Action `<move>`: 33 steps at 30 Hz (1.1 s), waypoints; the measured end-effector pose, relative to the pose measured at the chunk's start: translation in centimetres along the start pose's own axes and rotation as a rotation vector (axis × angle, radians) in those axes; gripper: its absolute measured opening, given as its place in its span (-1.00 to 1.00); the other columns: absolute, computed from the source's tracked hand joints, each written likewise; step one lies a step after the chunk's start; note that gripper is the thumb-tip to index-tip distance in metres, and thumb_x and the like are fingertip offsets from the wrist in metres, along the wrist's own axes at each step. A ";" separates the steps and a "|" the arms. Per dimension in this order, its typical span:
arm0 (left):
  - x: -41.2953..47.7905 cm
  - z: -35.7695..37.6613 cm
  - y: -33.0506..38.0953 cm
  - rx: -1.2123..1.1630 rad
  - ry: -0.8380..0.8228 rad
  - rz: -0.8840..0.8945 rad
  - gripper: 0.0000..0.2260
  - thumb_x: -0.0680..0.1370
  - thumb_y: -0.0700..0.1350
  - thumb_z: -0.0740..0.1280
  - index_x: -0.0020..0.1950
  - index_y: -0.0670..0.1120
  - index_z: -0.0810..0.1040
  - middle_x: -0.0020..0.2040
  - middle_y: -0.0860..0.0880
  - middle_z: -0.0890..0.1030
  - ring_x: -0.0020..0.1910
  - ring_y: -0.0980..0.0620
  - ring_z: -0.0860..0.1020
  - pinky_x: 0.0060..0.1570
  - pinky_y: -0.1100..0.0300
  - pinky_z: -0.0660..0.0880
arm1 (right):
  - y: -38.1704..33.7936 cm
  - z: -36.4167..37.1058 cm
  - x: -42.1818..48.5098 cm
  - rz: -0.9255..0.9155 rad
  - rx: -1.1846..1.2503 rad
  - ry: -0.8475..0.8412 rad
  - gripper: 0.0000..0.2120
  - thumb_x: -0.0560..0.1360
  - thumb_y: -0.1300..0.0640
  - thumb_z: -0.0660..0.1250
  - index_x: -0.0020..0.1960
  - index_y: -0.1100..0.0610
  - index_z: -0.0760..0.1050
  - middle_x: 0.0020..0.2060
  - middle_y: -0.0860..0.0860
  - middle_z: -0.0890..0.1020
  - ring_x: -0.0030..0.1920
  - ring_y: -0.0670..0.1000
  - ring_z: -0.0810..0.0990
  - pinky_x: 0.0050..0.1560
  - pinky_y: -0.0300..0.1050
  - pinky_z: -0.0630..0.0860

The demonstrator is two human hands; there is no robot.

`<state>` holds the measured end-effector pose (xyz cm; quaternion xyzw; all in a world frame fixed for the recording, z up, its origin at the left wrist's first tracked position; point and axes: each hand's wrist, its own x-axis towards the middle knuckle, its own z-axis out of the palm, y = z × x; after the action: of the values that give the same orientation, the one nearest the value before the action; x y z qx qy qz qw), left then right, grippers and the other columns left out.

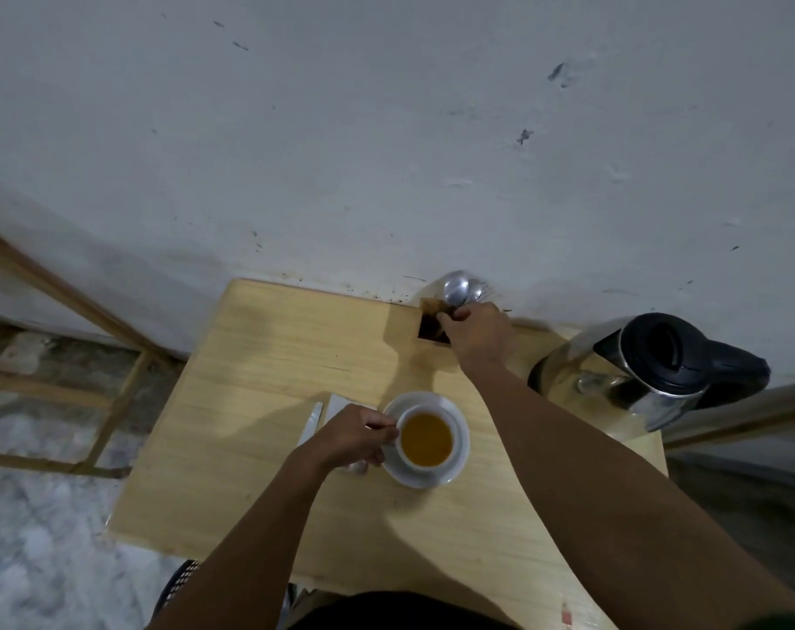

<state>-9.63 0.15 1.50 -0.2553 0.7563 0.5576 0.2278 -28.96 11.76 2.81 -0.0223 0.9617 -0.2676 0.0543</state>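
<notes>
My left grip (350,436) is curled round the handle of a white round cup (425,469) full of golden-brown tea. The cup sits on a white round saucer (461,420) in the middle of the frame, on the pale wooden desk (273,356).

My right grip (477,334) reaches up past the cup. Its thumb and fingers pinch the top edge of a small dark brown square box (429,329). The box is open and dark inside. It stands at the back edge of the desk, right by the grey-white wall (386,129). Shiny silver spoons (459,288) stick up just behind it.

A shiny steel kettle with a black lid (650,366) stands at the right edge of the desk, near my right arm. A flat white paper (334,404) lies just left of the saucer. There is lots of bare wood to the left of the box and along the bottom of the desk.
</notes>
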 end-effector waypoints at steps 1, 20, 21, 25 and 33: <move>0.1 0.0 0.0 0.004 -0.007 -0.001 -0.82 0.55 -0.15 0.32 0.05 -0.16 0.66 -0.20 -0.25 0.66 -0.28 -0.04 0.63 -0.21 0.15 0.59 | -0.1 0.2 0.0 0.017 0.008 0.006 -0.76 0.36 -0.20 0.44 -0.13 -0.07 0.71 -0.29 -0.08 0.69 -0.21 0.00 0.64 -0.24 -0.10 0.59; 0.7 0.1 -1.0 -0.063 0.034 0.001 -0.77 0.53 -0.13 0.37 0.17 -0.14 0.61 -0.20 -0.08 0.68 -0.35 0.05 0.64 -0.15 0.12 0.64 | -1.8 -3.5 -5.1 -0.198 0.607 0.385 -0.95 0.48 0.16 0.44 -0.12 0.15 0.64 -0.21 -0.03 0.57 -0.25 -0.10 0.52 -0.25 -0.22 0.44; 0.5 0.2 -1.0 -0.068 0.038 0.006 -0.76 0.53 -0.13 0.36 0.18 -0.14 0.61 -0.19 -0.07 0.68 -0.35 0.06 0.64 -0.16 0.13 0.64 | -1.7 -4.7 -5.9 -0.257 0.662 0.410 -0.97 0.48 0.19 0.44 -0.09 0.14 0.63 -0.19 0.00 0.58 -0.23 -0.09 0.54 -0.22 -0.24 0.48; 0.2 0.4 -0.9 -0.068 0.053 0.027 -0.72 0.54 -0.12 0.36 0.23 -0.15 0.58 -0.12 -0.08 0.67 -0.36 0.07 0.63 -0.26 0.23 0.62 | -0.7 -8.1 -9.3 -0.326 0.844 0.321 -0.91 0.52 0.21 0.42 0.00 0.07 0.61 -0.13 0.02 0.66 -0.10 -0.10 0.64 -0.04 -0.31 0.55; -0.4 1.1 -1.5 -0.088 0.091 0.086 -0.71 0.55 -0.14 0.35 0.24 -0.21 0.56 -0.23 -0.06 0.62 -0.36 0.02 0.58 -0.29 0.22 0.58 | 4.7 -8.9 -14.2 -0.298 0.861 0.150 -0.88 0.54 0.26 0.37 -0.10 0.08 0.51 -0.27 -0.01 0.70 -0.19 -0.01 0.71 -0.06 -0.11 0.61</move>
<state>-8.32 0.88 0.40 -0.2574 0.7509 0.5873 0.1577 -15.92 21.41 9.24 -0.1162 0.7508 -0.6483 -0.0502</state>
